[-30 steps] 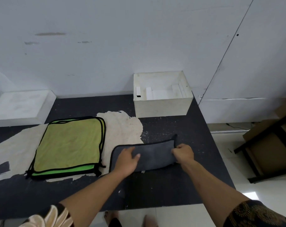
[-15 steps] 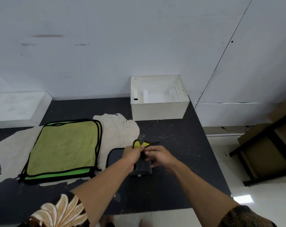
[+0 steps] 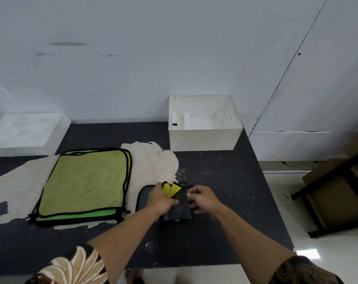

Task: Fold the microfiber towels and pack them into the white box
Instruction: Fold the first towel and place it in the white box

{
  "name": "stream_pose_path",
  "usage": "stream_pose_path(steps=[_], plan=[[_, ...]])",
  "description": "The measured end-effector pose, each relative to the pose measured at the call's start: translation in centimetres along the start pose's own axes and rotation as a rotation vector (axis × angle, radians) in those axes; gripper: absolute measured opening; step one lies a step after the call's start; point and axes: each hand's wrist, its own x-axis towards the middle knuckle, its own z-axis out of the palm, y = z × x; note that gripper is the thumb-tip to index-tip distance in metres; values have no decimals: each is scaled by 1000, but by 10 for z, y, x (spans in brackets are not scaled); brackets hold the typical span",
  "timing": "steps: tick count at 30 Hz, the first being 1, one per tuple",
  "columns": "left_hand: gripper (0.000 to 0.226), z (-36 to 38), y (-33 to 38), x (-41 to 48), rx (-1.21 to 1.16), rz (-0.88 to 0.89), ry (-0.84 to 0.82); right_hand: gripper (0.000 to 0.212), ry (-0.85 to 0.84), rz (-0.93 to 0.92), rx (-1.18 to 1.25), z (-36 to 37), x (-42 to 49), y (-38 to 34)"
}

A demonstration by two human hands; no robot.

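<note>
1. Grey cloth with a yellow underside is what both hands are working on: the grey towel [image 3: 177, 212] lies on the dark table [image 3: 225, 191], bunched between them.
2. A second ago it was a long flat strip with one hand at each end. The right end has since been carried across to the left, so the strip is now a short, thick packet and the hands sit close together.
3. The left hand [image 3: 161, 198] grips the packet at its far left corner, fingers curled round the layers, with two yellow flaps poking up just beyond its knuckles.
4. The right hand [image 3: 202, 198] has its fingers curled at the packet's right edge. It looks to be pinching the top layer, though the fingertips are partly hidden.
5. A narrow part of the towel still lies flat, showing to the left of the left hand.
6. My reading is that the cross fold is nearly done but untidy, so the flaps want tucking and the packet pressing flat.
7. The white box [image 3: 204, 138] stands well beyond the right hand, against the wall. I see only white inserts in it and no towel.
8. The green towels [image 3: 86, 181] lie flat, well to the left of the left hand, apparently not folded yet.
</note>
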Motion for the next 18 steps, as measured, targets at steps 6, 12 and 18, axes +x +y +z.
stream_pose_path(steps=[6, 12, 18], plan=[[14, -1, -1, 1, -84, -8, 159, 14, 42, -44, -11, 10, 4, -2], [34, -20, -13, 2, -7, 43, 349, 9, 107, 1, -85, 10, 10, 3], [28, -41, -62, 9, 138, -172, 157, 18, 56, 55, -238, 29, 13, 8]])
